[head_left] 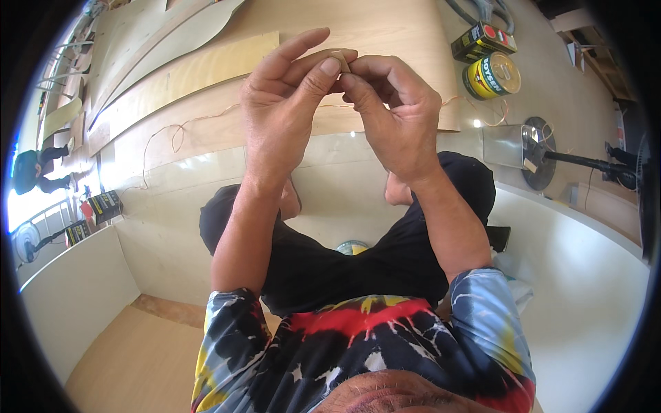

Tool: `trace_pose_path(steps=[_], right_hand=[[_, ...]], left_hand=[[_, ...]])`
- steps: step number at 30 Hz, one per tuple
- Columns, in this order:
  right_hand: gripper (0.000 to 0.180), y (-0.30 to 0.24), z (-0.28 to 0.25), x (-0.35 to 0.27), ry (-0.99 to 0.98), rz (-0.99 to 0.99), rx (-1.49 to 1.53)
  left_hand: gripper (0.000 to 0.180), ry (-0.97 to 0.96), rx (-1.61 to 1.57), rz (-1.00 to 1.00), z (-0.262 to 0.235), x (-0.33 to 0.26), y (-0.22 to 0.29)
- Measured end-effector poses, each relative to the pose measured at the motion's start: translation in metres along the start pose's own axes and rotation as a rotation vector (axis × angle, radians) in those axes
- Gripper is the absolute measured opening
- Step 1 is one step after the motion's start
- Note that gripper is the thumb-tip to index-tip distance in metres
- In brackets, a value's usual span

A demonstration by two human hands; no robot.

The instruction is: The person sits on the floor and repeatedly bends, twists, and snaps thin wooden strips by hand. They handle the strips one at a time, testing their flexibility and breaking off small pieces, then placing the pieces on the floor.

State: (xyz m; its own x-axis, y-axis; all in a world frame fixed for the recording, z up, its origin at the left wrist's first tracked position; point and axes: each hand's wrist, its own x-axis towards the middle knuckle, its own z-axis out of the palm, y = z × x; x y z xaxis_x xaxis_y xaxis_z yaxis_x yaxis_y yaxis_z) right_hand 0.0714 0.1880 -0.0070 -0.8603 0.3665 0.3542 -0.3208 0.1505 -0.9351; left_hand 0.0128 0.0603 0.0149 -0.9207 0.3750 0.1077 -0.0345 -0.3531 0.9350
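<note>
Both my hands are raised in front of me, over the edge of a light wood sheet (385, 27). Between them is a small, thin tan piece (343, 65), mostly covered by fingers, so its exact kind cannot be made out. My left hand (288, 93) pinches it between thumb and bent fingers, while one finger stretches out above. From the other side, my right hand (398, 96) grips the same piece with thumb and forefinger. The fingertips of the two hands nearly meet.
A yellow-and-green paint can (491, 76) and a dark box (483, 43) stand at the far right. Thin copper-coloured wire (177, 138) trails across the floor and wood. Cut wood strips (186, 82) lie far left. White panels (571, 268) flank me; a round-based stand (540, 155) is at right.
</note>
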Motion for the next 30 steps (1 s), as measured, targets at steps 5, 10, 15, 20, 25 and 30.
trace_pose_path(steps=[5,10,15,20,25,30], right_hand=[[0.009,0.001,0.001,0.0,0.043,-0.094,-0.063],[0.009,0.0,0.003,0.002,0.065,-0.175,-0.135],[0.01,-0.003,0.003,0.004,0.07,-0.191,-0.191],[0.011,-0.011,0.007,0.003,0.048,-0.232,-0.31],[0.01,-0.016,0.007,0.004,0.033,-0.205,-0.28],[0.006,-0.017,0.003,0.001,-0.019,-0.079,-0.207]], left_hand=[[0.025,-0.025,-0.046,0.016,0.0,0.0,-0.002],[0.022,-0.007,0.096,0.102,0.001,-0.005,-0.004],[0.024,0.064,0.178,0.1,0.006,-0.009,-0.004],[0.022,0.15,0.333,0.136,0.004,-0.01,0.002],[0.012,0.119,0.283,0.033,0.001,-0.003,0.003],[0.013,0.089,0.236,0.046,-0.001,-0.006,0.004]])
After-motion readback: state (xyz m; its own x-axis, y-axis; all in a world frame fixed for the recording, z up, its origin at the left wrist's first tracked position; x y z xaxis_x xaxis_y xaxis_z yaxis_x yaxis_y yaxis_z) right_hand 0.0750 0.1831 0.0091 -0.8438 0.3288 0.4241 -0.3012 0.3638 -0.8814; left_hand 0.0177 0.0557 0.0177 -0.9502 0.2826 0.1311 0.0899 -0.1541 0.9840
